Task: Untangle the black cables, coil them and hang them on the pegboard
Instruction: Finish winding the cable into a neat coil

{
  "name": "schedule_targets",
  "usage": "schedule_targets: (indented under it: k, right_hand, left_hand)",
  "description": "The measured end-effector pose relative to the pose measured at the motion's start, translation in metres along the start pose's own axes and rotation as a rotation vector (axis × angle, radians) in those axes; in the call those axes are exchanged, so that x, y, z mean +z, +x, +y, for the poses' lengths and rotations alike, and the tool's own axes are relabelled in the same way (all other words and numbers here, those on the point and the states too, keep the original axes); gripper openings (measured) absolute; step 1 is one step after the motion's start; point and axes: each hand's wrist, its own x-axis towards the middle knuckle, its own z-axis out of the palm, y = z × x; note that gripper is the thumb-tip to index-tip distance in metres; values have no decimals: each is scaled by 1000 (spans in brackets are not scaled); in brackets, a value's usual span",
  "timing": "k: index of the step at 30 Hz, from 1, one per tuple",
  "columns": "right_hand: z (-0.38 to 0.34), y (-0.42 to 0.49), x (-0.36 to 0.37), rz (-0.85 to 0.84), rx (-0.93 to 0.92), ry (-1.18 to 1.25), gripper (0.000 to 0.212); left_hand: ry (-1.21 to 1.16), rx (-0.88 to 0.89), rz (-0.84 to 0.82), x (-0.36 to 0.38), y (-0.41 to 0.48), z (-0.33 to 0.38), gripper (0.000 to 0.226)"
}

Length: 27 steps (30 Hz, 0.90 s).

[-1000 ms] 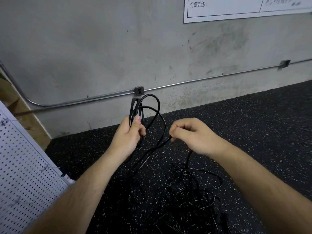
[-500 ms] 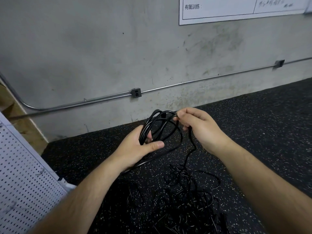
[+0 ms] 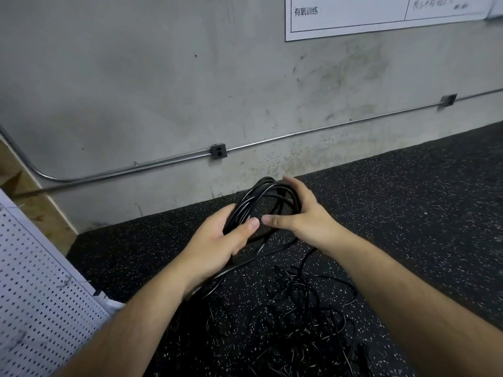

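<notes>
A coil of black cable (image 3: pixel 261 194) with several loops is held up in front of me. My left hand (image 3: pixel 220 240) grips the coil's near left side, thumb over the strands. My right hand (image 3: pixel 299 213) holds the coil's right side, fingers curled round the loops and thumb pointing left. From the coil a strand trails down to a tangle of thin black cables (image 3: pixel 296 317) on the speckled black floor. The white pegboard (image 3: pixel 35 295) leans at the lower left.
A grey concrete wall stands ahead with a metal conduit (image 3: pixel 163 161) and a small junction box (image 3: pixel 218 151). A white paper sheet (image 3: pixel 381 14) hangs at the upper right. Wooden boards (image 3: pixel 30 208) lie at the left behind the pegboard.
My right hand brought another loop onto the coil and now clasps its right side. My left hand turned the coil lower and flatter. The coil has grown by a loop or two.
</notes>
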Motion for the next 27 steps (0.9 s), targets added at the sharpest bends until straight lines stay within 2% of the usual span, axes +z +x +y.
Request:
schedule_targets:
  k: [1,4,6,9,13,15,17,19,21,25,27]
  right_hand:
    - [3,1,1,-24,32,43,80]
    - [5,4,1,-63,95,61,24]
    - [5,6,-3,-41,27,-40,16]
    - [-6,7,-12,-23,-93,-277,19]
    - [-13,10,-23,95,-325,-833,30]
    - [-12,11,-23,138,-405,-930,29]
    - [-11,11,-22,131,-345,-777,27]
    - [-9,11,-19,104,-177,-439,26]
    - [-5,11,-18,95,-83,-232,27]
    - [-4,9,-18,120,-79,-315,33]
    - [-5,7,-18,117,-49,-394,57]
  left_hand:
    - [-53,-4,-34,0,-1,0,14]
    - [-119,-28,-48,1,-1,-3,25]
    - [-75,-61,-12,-4,1,-5,32]
    - [74,-143,49,-16,5,-5,38]
    - [306,-197,95,-25,9,-4,39]
    - [342,-214,113,-25,11,-5,40]
    - [207,-253,78,-22,7,-7,38]
    - [-34,-307,8,-17,1,-8,36]
    - [-155,-331,-34,-13,-3,-7,37]
    - [-69,-268,6,-7,-2,-4,34]
    - [3,-229,86,-4,-2,-3,34]
